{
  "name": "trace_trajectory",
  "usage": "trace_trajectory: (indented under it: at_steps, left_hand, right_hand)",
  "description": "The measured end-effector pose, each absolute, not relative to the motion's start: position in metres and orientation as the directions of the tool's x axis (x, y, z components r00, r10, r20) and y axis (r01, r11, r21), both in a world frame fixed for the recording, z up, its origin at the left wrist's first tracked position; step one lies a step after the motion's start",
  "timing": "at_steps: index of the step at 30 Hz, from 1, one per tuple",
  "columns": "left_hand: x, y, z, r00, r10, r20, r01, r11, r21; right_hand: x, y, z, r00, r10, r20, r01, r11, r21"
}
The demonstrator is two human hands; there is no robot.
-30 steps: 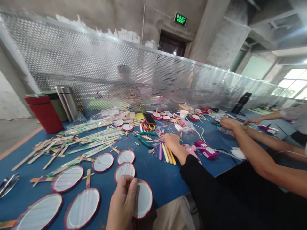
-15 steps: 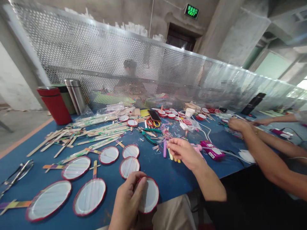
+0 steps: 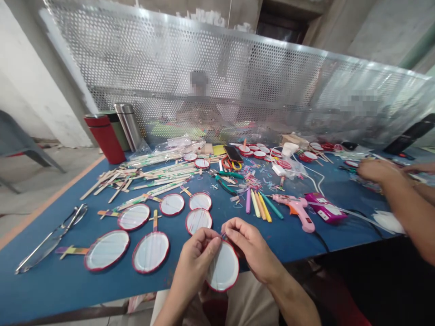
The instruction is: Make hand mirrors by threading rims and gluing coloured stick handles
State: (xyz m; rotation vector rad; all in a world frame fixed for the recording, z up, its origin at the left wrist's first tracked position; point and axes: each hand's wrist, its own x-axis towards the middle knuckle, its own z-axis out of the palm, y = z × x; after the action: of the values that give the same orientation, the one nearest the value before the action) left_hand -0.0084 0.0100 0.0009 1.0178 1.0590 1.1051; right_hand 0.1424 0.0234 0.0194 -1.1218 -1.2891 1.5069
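My left hand (image 3: 195, 260) grips a round red-rimmed jar lid (image 3: 224, 269) by its left edge, white inside facing up, above my lap. My right hand (image 3: 254, 249) is closed in a pinch at the lid's top rim, fingertips close to the left ones. Whatever thin bit sits between those fingertips is too small to make out. Left of my hands lie several similar lids (image 3: 151, 252) with thin lines across them, most with coloured wooden stick handles (image 3: 155, 222). Beyond the right hand are coloured glue sticks (image 3: 265, 208) and a pink glue gun (image 3: 295, 208).
Green-handled pliers (image 3: 226, 185), small rubber bands (image 3: 253, 176), a phone (image 3: 233, 154) and wooden sticks (image 3: 163, 179) lie farther back. Eyeglasses (image 3: 52, 240) rest at left, near a red flask (image 3: 105, 140). A co-worker's arm (image 3: 401, 194) reaches in from the right. A perforated metal screen (image 3: 238, 81) stands behind.
My right hand has come back from the glue sticks to the lid's rim, uncovering the glue gun. The left hand still holds the lid. The view has shifted leftward and down.
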Motion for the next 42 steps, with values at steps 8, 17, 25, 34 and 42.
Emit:
trace_trajectory:
  at_steps: [8, 17, 25, 34, 42]
  left_hand:
    - [-0.009, 0.011, -0.001, 0.155, 0.981, -0.117, -0.203, 0.147, 0.968]
    - [-0.002, 0.004, -0.002, -0.031, 0.994, -0.108, -0.131, 0.103, 0.986]
    - [0.002, 0.002, -0.005, -0.147, 0.989, -0.027, 0.033, 0.032, 0.999]
    - [0.000, -0.001, -0.003, -0.172, 0.985, -0.002, 0.114, 0.022, 0.993]
    - [-0.001, 0.001, -0.004, -0.170, 0.985, 0.019, 0.165, 0.009, 0.986]
  right_hand:
    - [0.120, 0.022, 0.020, -0.162, 0.969, -0.186, -0.375, -0.235, -0.897]
    - [0.149, -0.015, 0.017, -0.118, 0.991, 0.067, 0.205, 0.090, -0.975]
    - [0.127, -0.062, -0.022, 0.008, 0.983, 0.183, 0.369, 0.167, -0.914]
    - [0.121, -0.063, -0.031, 0.026, 0.988, 0.150, 0.266, 0.138, -0.954]
    - [0.125, -0.061, -0.019, 0.034, 0.996, -0.088, -0.030, -0.087, -0.996]
